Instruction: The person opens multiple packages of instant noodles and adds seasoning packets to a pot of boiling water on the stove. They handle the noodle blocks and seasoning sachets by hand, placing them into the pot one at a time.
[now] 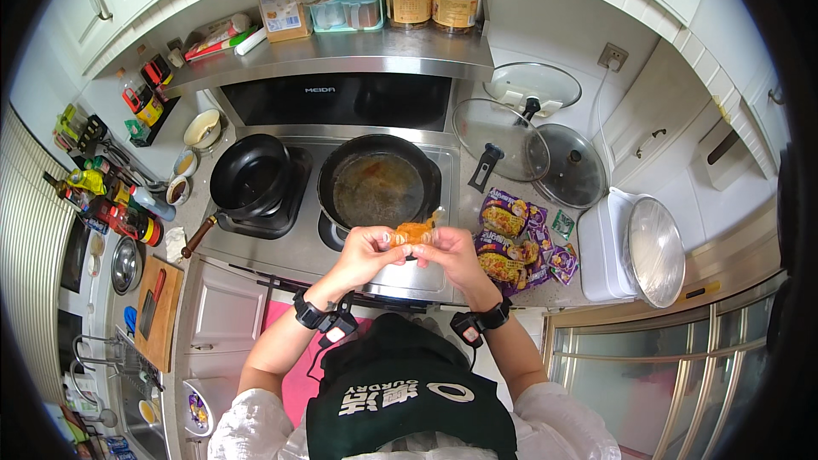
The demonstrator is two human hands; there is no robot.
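Both hands hold a small clear sachet (412, 234) of orange-brown sauce or paste, above the near rim of a wide black frying pan (327, 204). My left hand (367, 257) pinches its left end between thumb and fingers. At its right end, my right hand (451, 254) grips it, thumb tips close together. Whether the sachet is torn cannot be made out. The pan sits on the right burner and contains a shallow, brownish, cloudy liquid (378, 186). Purple noodle packets (503, 262) lie on the counter just right of my right hand.
A black wok (249, 172) occupies the left burner, its wooden handle (200, 236) pointing towards me. Glass lids (501, 137) lie behind the packets. A white container (604, 249) stands far right. On the left are sauce bottles (137, 223) and a cutting board (160, 332) with a cleaver (152, 306).
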